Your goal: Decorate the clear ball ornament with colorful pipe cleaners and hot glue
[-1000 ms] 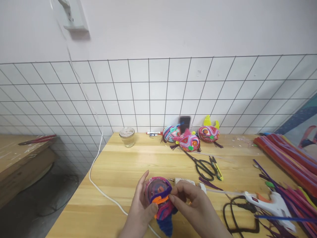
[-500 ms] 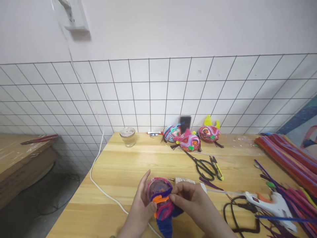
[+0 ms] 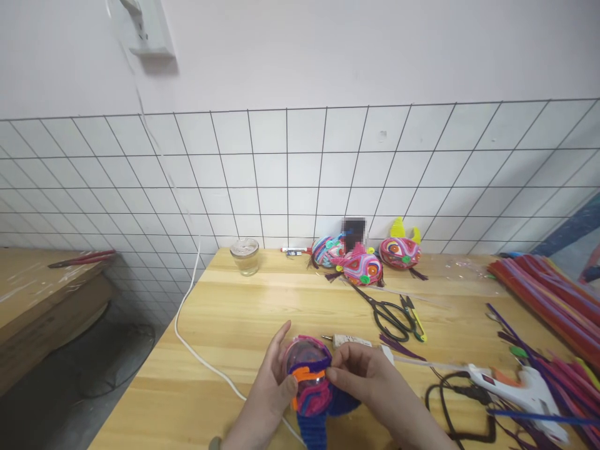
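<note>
Low in the middle of the head view, both my hands hold a clear ball wrapped in coloured pipe cleaners (image 3: 307,375), pink, purple, orange and blue. My left hand (image 3: 269,390) cups its left side, thumb pressed on the orange strip. From the right, my right hand (image 3: 363,381) pinches the wrapping with thumb and fingers. A blue fuzzy tail hangs down from the ball toward the bottom edge.
On the wooden table (image 3: 244,319) lie black scissors (image 3: 391,311), a white glue gun (image 3: 520,387) with a black cord, heaps of pipe cleaners (image 3: 544,294) at right, three finished colourful figures (image 3: 363,265), a glass jar (image 3: 245,255) and a white cable (image 3: 197,350). A wire grid stands behind.
The view has drifted slightly. My hands and the ball have shifted a little right and down, and my right fingers have closed in on the orange strip.
</note>
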